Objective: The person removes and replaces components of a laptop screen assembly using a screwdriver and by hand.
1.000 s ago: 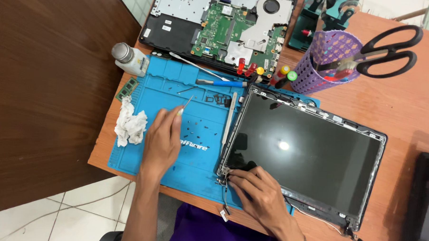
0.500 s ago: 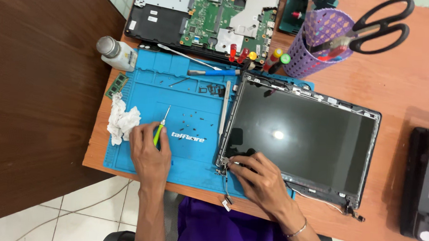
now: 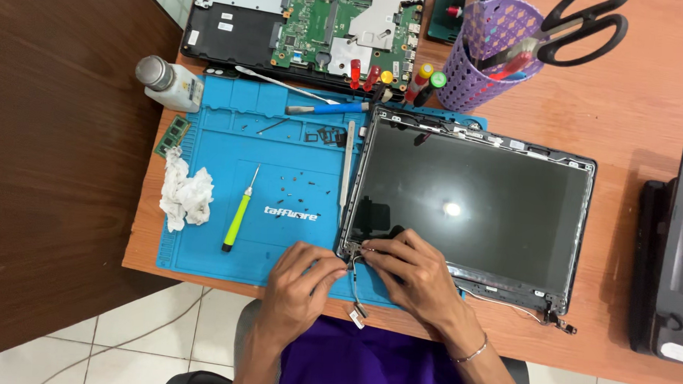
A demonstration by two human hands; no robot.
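Head view: left hand [image 3: 296, 285] and right hand [image 3: 410, 274] pinching thin grey cable [image 3: 353, 279] at lower-left corner of black laptop screen panel [image 3: 470, 204], steadying it; green-handled screwdriver [image 3: 239, 210] lying loose on blue silicone mat [image 3: 215, 134], left of centre.

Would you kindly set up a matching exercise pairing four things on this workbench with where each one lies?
Things:
1. green-handled screwdriver
2. white crumpled tissue
3. black scissors
4. laptop screen panel

Places:
A. standing in the purple mesh cup
B. at the left edge of the blue mat
C. lying loose on the mat, left of both hands
D. to the right of the mat, its near-left corner under the right hand

Pairs: 1-C, 2-B, 3-A, 4-D
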